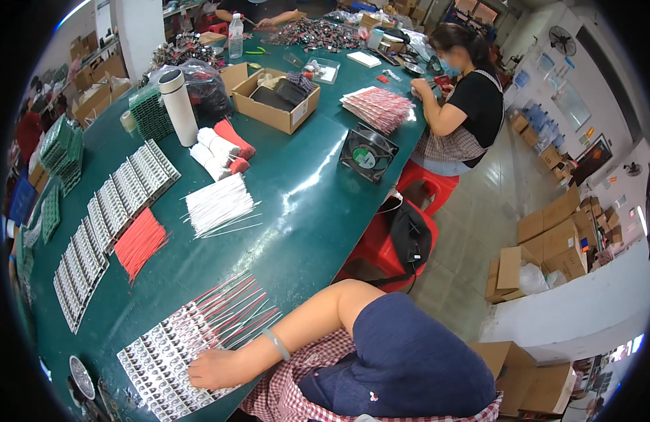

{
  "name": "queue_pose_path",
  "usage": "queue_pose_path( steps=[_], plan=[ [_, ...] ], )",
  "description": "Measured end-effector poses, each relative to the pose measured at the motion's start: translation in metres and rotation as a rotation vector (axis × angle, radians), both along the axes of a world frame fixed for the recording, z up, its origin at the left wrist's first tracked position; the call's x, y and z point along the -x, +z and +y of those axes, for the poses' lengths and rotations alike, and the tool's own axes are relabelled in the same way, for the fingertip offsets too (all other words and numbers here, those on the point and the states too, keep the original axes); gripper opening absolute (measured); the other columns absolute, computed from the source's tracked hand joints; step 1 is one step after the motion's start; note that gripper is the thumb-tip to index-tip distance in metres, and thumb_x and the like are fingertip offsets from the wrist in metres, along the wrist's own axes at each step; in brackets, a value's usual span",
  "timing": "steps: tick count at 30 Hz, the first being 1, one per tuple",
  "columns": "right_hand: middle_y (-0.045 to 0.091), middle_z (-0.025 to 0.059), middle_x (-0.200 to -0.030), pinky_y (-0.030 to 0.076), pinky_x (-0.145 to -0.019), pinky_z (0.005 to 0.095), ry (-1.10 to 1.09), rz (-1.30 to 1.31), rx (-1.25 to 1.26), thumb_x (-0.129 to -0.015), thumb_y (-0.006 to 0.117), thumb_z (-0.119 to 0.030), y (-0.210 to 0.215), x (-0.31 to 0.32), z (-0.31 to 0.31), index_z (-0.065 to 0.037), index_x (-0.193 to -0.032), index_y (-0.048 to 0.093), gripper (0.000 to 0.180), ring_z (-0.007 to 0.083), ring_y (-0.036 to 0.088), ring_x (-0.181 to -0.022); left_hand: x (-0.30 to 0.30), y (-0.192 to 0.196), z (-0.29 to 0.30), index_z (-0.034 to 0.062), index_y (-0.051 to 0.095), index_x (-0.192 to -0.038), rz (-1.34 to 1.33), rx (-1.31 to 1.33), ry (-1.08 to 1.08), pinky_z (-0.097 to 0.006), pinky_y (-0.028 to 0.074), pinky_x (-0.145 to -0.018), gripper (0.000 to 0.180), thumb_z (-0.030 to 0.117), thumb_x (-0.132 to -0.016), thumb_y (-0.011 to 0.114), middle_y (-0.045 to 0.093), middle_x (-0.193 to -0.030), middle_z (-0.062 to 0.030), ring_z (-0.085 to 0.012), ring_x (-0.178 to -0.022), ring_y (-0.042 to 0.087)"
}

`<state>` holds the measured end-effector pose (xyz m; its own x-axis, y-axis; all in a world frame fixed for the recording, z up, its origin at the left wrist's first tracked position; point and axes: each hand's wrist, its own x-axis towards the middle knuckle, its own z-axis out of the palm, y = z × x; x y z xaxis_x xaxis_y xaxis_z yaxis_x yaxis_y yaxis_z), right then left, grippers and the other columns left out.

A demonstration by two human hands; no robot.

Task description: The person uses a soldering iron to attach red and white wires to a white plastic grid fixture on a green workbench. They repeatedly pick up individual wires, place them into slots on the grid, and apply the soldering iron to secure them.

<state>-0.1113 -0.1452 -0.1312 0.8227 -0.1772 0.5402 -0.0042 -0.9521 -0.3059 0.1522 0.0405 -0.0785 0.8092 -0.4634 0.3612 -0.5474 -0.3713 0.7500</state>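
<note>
One hand (212,371) is resting flat on the near end of the green table (304,190), fingers (195,373) spread narrow and pressing down on a sheet of small circuit boards (163,362) with red and white wires (233,306) sticking out toward the far right; nothing is being gripped. The forearm, wearing a pale bangle (277,344), is coming in from the right over a checked apron and a dark blue sleeve; cannot tell whether this is the left or right hand, and the other hand is not showing. Left of the boards, a bundle of red wires (138,243) is lying on the table, and farther away a bundle of white wires (218,204). Rows of grey component strips (114,211) are running along the left side, with green board stacks (61,151) beyond them. Toward the far end, a white flask (178,105) is standing upright just beside rolled red and white bundles (223,151), and an open cardboard box (272,98) is sitting behind them. A black square fan (367,153) is sitting near the right edge. A co-worker in a black top (469,105) is sitting at the far right, hands on the table. Red stools (395,232) are standing beside the table, a black bag on the nearer one.
</note>
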Motion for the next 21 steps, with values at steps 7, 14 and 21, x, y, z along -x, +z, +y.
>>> queue_pose_path(
  steps=[7, 14, 21],
  plan=[
    [0.054, 0.0094, -0.092, 0.049, -0.07, 0.0377, 0.045, 0.035, -0.101, -0.08, 0.061, -0.013, 0.013, 0.055, -0.011, -0.002, -0.096, 0.054, 0.021, 0.0261, 0.058, -0.089, -0.072, -0.034, 0.051, 0.0145, 0.039, -0.145, -0.403, -0.909, 0.322, -0.039, 0.047, -0.09, 0.076, 0.01, -0.078, 0.076, 0.066, -0.112, -0.0173, -0.0242, -0.096, 0.065],
    [0.055, 0.0139, -0.098, 0.052, -0.078, 0.042, -0.016, -0.011, -0.301, -0.079, 0.059, -0.006, 0.038, 0.06, -0.022, -0.004, -0.1, 0.055, 0.021, 0.033, 0.06, -0.093, 0.001, 0.104, -0.01, -0.0068, 0.069, -0.104, -0.903, 0.095, 0.562, -0.031, 0.047, -0.059, 0.031, 0.014, -0.083, 0.078, 0.07, -0.09, -0.0124, -0.0181, -0.067, 0.058],
    [0.054, 0.0136, -0.092, 0.051, -0.072, 0.0421, -0.367, 0.005, -0.218, -0.077, 0.055, 0.005, 0.07, 0.102, -0.115, -0.005, -0.098, 0.059, 0.024, 0.0328, 0.059, -0.088, 0.029, 0.046, -0.023, -0.0067, 0.067, -0.108, 0.353, 0.502, 0.225, -0.021, 0.033, -0.047, 0.021, 0.003, -0.089, 0.069, 0.057, -0.07, -0.0014, -0.0057, -0.055, 0.045]
  ],
)
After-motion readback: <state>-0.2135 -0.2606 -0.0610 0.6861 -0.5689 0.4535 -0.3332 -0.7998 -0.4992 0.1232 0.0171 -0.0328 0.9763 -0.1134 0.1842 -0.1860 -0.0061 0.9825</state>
